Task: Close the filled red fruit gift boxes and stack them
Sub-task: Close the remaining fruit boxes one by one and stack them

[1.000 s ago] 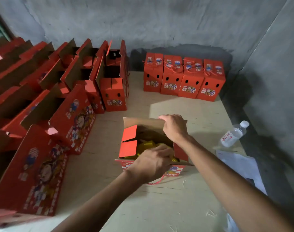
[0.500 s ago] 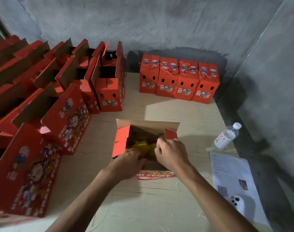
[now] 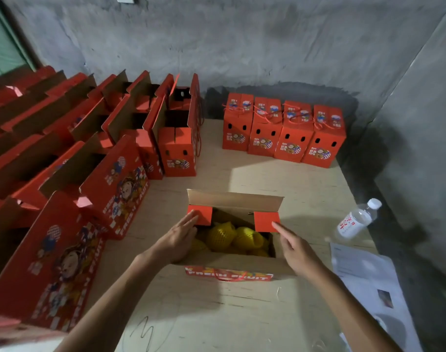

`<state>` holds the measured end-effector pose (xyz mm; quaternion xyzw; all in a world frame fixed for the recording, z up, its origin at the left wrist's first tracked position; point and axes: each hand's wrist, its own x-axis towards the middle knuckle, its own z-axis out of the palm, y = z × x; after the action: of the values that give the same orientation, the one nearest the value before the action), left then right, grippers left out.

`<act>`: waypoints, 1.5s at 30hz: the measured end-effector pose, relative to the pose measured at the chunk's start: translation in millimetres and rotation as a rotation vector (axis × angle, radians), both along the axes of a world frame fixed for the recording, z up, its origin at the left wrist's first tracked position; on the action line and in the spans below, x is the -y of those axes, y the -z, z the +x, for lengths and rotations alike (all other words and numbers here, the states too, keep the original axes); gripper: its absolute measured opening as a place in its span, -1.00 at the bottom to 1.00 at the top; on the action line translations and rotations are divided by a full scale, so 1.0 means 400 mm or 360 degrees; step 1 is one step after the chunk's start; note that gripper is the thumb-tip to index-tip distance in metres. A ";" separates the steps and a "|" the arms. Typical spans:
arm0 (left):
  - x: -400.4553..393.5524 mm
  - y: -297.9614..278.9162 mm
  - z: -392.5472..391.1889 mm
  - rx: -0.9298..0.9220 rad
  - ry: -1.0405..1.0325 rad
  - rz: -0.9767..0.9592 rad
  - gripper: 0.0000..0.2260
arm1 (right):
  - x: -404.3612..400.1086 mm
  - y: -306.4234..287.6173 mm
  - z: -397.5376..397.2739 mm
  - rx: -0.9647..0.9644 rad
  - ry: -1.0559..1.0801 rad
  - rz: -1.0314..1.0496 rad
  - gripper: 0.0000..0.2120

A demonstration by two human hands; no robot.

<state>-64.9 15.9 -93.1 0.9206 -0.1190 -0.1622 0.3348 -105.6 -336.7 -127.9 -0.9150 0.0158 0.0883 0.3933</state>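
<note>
Far left: rows of open red boxes (image 3: pixel 64 174) crowd the table edge, tall lids upright. I judge a wide elbow swing on that side could knock the nearest one (image 3: pixel 54 262) over.

My left hand (image 3: pixel 177 241) lies flat, fingers straight, pressing the left side flap (image 3: pixel 200 215) inward over the open box (image 3: pixel 232 260), which sits centre-front on the plywood table (image 3: pixel 216 313). Risk: the fingertips only reach the flap's near edge, so it may spring up once released.

Centre: yellow netted fruit (image 3: pixel 229 237) sits high in the box. If it stands proud of the fold line, the flaps will ride up and the long back lid (image 3: pixel 234 200) may not seat; forcing it could bruise fruit or crease card.

My right hand (image 3: pixel 296 250) is open too, fingers extended, index tip touching the right side flap (image 3: pixel 266 221). Uneven pressure between hands could skew the box.

Back right: four closed boxes (image 3: pixel 284 130) stand in a row against the wall, not stacked. Right edge: a water bottle (image 3: pixel 356 219) lies near papers (image 3: pixel 364 280); sliding the box that way could roll it off.
</note>
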 end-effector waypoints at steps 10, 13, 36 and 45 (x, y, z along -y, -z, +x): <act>-0.142 0.054 0.001 0.0187 0.0381 -0.0137 -0.21 | 0.066 -0.014 -0.016 -0.0361 -0.0136 0.0331 -0.20; -0.105 0.033 -0.003 0.0059 0.0003 -0.0361 -0.44 | 0.048 -0.024 -0.001 -0.0176 0.0080 0.0486 -0.52; 0.009 0.034 0.020 0.0748 -0.0090 -0.0217 -0.71 | -0.005 -0.017 0.033 0.0643 0.0098 -0.0060 -0.63; 0.013 -0.050 0.007 0.0221 0.0246 -0.0252 -0.69 | -0.040 -0.101 0.019 0.0449 0.0352 0.0903 -0.42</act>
<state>-62.1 10.9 -73.1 0.8884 -0.2248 -0.1136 0.3840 -98.2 -320.6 -87.6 -0.7650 0.0350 -0.0816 0.6379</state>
